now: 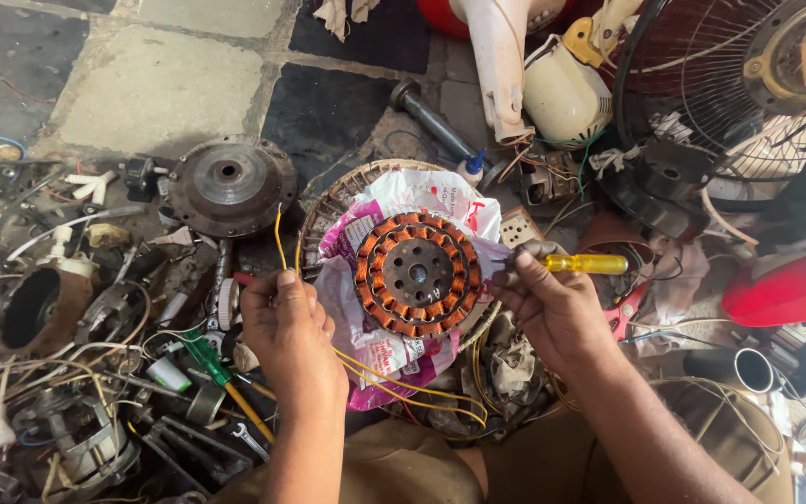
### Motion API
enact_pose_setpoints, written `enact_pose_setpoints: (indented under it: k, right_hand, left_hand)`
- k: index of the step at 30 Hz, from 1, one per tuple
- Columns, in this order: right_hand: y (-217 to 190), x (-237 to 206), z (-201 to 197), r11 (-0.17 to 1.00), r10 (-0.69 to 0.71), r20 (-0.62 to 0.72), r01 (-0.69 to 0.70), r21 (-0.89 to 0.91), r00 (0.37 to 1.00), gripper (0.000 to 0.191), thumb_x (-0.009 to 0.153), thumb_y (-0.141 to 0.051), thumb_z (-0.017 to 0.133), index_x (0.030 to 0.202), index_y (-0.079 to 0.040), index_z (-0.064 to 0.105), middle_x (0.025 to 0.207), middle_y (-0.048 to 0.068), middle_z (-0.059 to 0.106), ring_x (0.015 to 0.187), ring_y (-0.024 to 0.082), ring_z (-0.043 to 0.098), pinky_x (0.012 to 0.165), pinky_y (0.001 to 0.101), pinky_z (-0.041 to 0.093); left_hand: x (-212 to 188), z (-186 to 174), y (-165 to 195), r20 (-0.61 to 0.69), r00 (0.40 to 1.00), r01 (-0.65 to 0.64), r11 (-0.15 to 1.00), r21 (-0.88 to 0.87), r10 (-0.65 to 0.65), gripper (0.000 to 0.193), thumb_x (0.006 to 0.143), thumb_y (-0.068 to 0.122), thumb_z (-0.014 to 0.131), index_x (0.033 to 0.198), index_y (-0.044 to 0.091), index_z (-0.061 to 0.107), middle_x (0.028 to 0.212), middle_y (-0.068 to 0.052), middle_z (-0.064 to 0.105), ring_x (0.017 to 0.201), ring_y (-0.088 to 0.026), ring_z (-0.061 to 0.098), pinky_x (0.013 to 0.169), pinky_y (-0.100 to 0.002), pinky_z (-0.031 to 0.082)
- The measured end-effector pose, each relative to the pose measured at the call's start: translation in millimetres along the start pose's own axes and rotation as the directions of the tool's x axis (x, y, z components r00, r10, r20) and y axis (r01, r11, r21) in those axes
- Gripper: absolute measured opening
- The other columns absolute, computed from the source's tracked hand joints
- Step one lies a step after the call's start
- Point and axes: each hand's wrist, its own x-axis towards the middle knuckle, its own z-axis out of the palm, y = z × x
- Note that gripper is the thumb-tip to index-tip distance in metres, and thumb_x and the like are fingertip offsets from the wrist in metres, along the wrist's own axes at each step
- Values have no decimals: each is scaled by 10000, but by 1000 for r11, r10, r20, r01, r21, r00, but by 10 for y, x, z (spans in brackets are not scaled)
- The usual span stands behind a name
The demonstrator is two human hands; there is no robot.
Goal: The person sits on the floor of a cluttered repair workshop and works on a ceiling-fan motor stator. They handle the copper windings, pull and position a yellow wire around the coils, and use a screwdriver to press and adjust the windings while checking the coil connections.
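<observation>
Floor clutter, 9 o'clock: loose wires, plugs and motor parts (58, 373) lie in a heap on the ground at my far left.
Round metal cover (231, 185), 11 o'clock: dark, disc-shaped, with a centre hole; it lies flat, apart from my hands.
Green-handled screwdriver (212, 364), 7 o'clock: lies on the clutter just left of my left wrist.
Left hand (289, 322): my fingers are curled shut and pinch yellow wires (279, 233); one end stands up above my fingertips, the rest trail under my palm toward 5 o'clock.
Stator (418, 273), centre: a ring of copper windings around a grey steel hub with holes. It rests flat on a white and pink plastic bag (380, 350), between my two hands.
Right hand (552, 303): closed around a screwdriver with a clear yellow handle (585, 263); the handle points to 3 o'clock, and the shaft end at the stator's right edge is hidden by my fingers.
Fan guard (729, 84), 1 o'clock: wire cage, well apart from my hands.
</observation>
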Motion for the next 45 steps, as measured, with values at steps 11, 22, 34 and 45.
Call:
enact_pose_setpoints:
  k: [11,22,34,45]
  right_hand:
    - [-120,118,290,904,-135,71,152,-400,988,150,972,-91,695,1062,2,620,891,78,718,781,147,695,700,286,561]
    - [-31,-87,443,694,-329,184,369,-618,926,151,951,-104,764,1037,-22,671,957,23,736,865,86,668,777,263,550]
    - [-73,-644,755,32,-358,770,831,-555,528,291,834,-42,806,1103,-81,701,1088,63,760,1045,229,723,911,368,559]
    - [-124,-389,293,772,-362,82,348,-532,929,148,995,-134,667,1084,-16,662,939,58,725,840,104,662,769,261,551]
  left_hand:
    - [42,46,-89,104,993,67,996,-53,-61,135,1004,185,625,1040,99,528,715,23,508,544,-33,408,463,-222,310]
    - [-20,55,-89,157,984,96,994,-51,-87,141,1010,190,626,1023,91,527,718,43,490,554,-33,391,473,-227,329]
    - [-69,51,-92,168,984,79,994,-74,-66,136,1015,183,631,1025,94,529,709,59,473,553,-26,363,467,-218,308]
    - [-59,56,-109,172,982,90,994,-54,-79,134,1010,187,632,1018,101,529,699,45,484,541,-31,388,459,-226,322]
